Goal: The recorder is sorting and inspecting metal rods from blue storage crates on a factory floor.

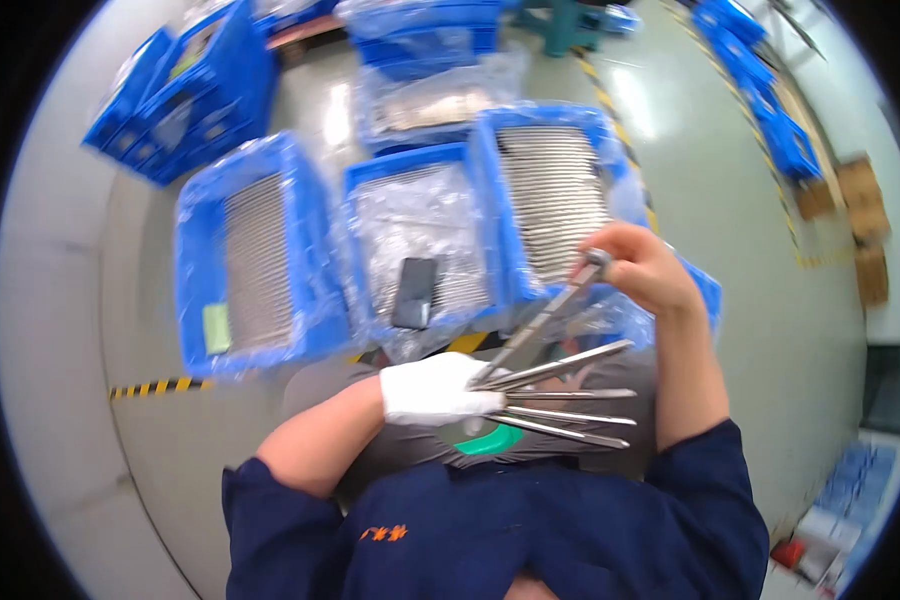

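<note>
My left hand (432, 390) wears a white glove and grips a fan of several long thin metal rods (565, 400) by their ends, spread out to the right over my lap. My bare right hand (642, 268) pinches the far end of one more metal rod (542, 322), whose other end meets the bundle at the glove. Just beyond my hands stand three blue crates lined with clear plastic, the right blue crate (555, 190) packed with rows of the same rods.
The middle blue crate (415, 240) holds a black phone-like object (414, 292); the left blue crate (250, 265) holds rods and a green tag. More blue crates (185, 90) stand behind and at the far right. Yellow-black floor tape (155, 385) runs across the grey floor.
</note>
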Demonstrator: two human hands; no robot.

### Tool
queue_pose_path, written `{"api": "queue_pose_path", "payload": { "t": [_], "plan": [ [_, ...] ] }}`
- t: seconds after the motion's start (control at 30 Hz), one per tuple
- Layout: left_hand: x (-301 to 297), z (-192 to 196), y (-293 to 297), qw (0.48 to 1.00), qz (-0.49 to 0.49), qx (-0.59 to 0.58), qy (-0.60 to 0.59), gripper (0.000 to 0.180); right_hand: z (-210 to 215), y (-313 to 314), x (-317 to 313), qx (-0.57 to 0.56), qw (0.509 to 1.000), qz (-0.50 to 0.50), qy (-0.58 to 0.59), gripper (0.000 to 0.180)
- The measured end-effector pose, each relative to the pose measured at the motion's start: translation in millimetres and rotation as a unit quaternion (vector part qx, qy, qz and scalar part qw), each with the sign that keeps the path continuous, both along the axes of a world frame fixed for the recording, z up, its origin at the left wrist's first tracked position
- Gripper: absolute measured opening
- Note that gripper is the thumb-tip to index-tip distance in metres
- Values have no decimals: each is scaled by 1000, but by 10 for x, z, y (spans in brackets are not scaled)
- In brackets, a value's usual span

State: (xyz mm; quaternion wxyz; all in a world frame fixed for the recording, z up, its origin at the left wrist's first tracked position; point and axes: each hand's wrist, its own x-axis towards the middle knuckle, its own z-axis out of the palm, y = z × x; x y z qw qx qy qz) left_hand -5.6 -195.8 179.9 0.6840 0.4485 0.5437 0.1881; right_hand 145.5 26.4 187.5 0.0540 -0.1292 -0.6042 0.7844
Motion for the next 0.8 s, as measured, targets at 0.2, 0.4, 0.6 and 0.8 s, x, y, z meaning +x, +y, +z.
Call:
{"api": "queue_pose_path", "payload": {
  "t": [0.2, 0.4, 0.6, 0.8],
  "plan": [
    [73, -73, 45, 997, -56, 17, -41, 40, 71, 110, 275, 73, 997, 29, 3, 39],
    [35, -111, -95, 996, -13, 17, -84, 40, -44, 148, 186, 156, 987, 26, 30, 36],
    [92, -62, -234, 888, 191, 69, -412, 37, -61, 414, 169, -34, 980, -192, 43, 30],
    [-340, 200, -556, 736, 539, 80, -402, 24, 9, 250, 58, -31, 980, -194, 40, 29]
  ]
}}
